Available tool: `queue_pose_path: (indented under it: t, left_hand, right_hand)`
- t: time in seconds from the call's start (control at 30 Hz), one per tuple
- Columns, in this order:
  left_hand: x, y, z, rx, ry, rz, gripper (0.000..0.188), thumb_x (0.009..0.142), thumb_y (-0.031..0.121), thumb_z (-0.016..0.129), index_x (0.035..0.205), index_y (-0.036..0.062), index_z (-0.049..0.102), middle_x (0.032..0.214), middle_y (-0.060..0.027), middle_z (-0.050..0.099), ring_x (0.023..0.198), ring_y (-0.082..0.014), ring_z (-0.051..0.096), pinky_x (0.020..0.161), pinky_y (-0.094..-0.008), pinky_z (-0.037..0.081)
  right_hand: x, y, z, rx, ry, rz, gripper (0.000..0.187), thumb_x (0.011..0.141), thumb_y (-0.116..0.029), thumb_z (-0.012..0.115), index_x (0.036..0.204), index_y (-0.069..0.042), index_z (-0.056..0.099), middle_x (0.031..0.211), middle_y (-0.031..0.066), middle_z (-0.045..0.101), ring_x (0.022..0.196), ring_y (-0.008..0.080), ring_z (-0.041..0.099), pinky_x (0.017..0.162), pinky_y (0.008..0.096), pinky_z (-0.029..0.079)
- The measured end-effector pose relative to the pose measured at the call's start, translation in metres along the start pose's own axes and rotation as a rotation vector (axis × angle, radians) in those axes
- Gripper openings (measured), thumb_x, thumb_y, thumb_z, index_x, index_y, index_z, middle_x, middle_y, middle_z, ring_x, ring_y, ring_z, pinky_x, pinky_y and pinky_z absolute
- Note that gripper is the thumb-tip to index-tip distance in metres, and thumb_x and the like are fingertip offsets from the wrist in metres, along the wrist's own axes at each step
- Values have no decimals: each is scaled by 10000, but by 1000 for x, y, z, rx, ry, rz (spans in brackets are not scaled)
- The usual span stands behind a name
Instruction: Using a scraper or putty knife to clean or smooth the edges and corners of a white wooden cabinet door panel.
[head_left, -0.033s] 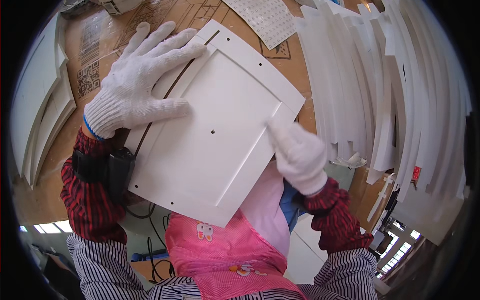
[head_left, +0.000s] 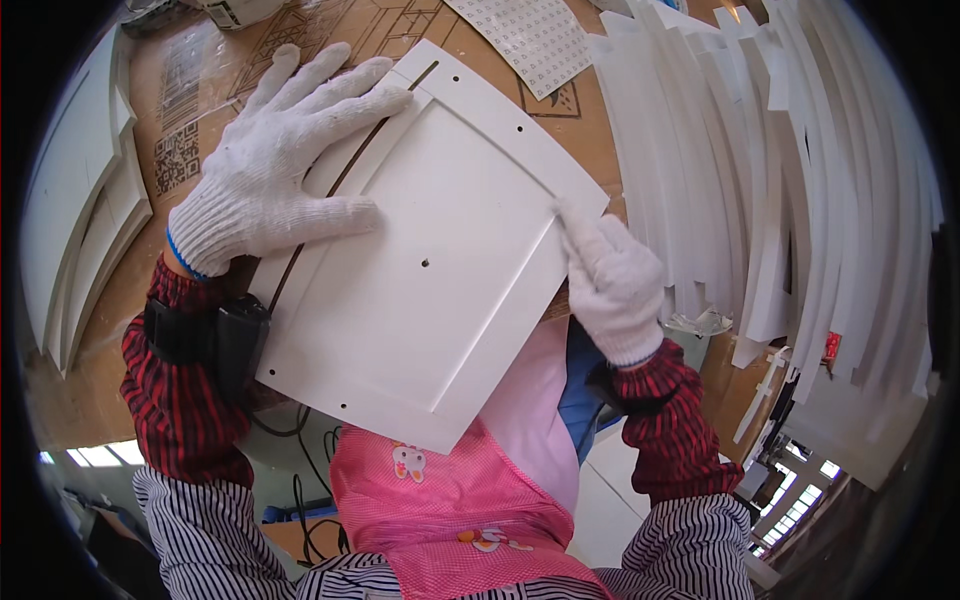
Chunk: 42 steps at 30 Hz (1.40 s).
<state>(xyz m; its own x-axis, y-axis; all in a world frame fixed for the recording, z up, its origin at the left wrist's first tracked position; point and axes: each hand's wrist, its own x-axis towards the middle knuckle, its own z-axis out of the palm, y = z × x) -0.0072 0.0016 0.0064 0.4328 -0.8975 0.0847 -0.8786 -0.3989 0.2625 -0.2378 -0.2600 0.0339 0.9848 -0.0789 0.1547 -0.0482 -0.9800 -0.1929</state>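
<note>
A white panel [head_left: 440, 250] with a raised frame, a sunken middle and small holes lies tilted before me, its near corner over my pink apron. My left hand [head_left: 270, 160], in a white knit glove, rests flat on its upper left side. The fingers are spread, and a long dark slot [head_left: 345, 172] runs beside and under them. My right hand [head_left: 615, 285], gloved alike, is at the panel's right edge. Its index finger reaches to the recess corner while the other fingers are curled in. Whether anything is inside those curled fingers is hidden.
Brown cardboard [head_left: 190, 100] covers the table under the panel. Many long white strips [head_left: 760, 180] stand stacked at the right. White curved pieces [head_left: 85, 200] lie at the left. A patterned sheet [head_left: 530, 40] is at the far side. Black cables [head_left: 305, 480] hang below the table edge.
My right hand has slid up and a little right along the panel's inner edge, toward the recess corner. The left hand and the panel have stayed in place.
</note>
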Motion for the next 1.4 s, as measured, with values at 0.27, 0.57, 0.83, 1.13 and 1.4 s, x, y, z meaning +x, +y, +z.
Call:
queue_pose_path:
  t: [0.27,0.57,0.83,1.13,1.4]
  left_hand:
    - [-3,-3,2,1,4,-3,958,724,704,720,1544,262,497,1646,-72,402,1567,-359,245,1289,-584,137]
    - [-3,-11,7,-14,38,38,909,747,621,754,1541,254,507,1655,-78,390,1576,-366,211,1295,-568,110]
    - [-3,0,-11,-178,-112,-41,899,819,581,738,1547,120,479,1640,-223,367,1570,-440,180,1283,-559,46]
    - [-5,-2,-18,-224,-135,-81,911,838,607,713,1563,118,455,1655,-211,347,1574,-451,152,1279,-550,54]
    - [0,-1,0,-186,-24,4,896,796,578,742,1550,168,486,1654,-167,368,1579,-413,165,1284,-559,74]
  right_hand:
    - [-30,-34,3,169,-65,-148,504,760,47,671,1244,-79,735,772,91,606,621,284,601,572,405,496]
    - [-75,-83,-7,158,-341,-300,529,777,-62,632,1303,-27,679,834,15,621,662,184,624,533,328,501]
    - [-64,-74,19,86,-76,-172,508,816,-39,612,1320,-48,678,952,64,698,674,222,649,561,354,526]
    - [-52,-60,22,231,-55,110,500,790,5,668,1282,-75,712,963,115,724,764,298,697,669,353,562]
    - [-51,-35,16,189,32,201,468,878,-72,638,1344,-102,674,815,74,599,676,285,627,599,391,524]
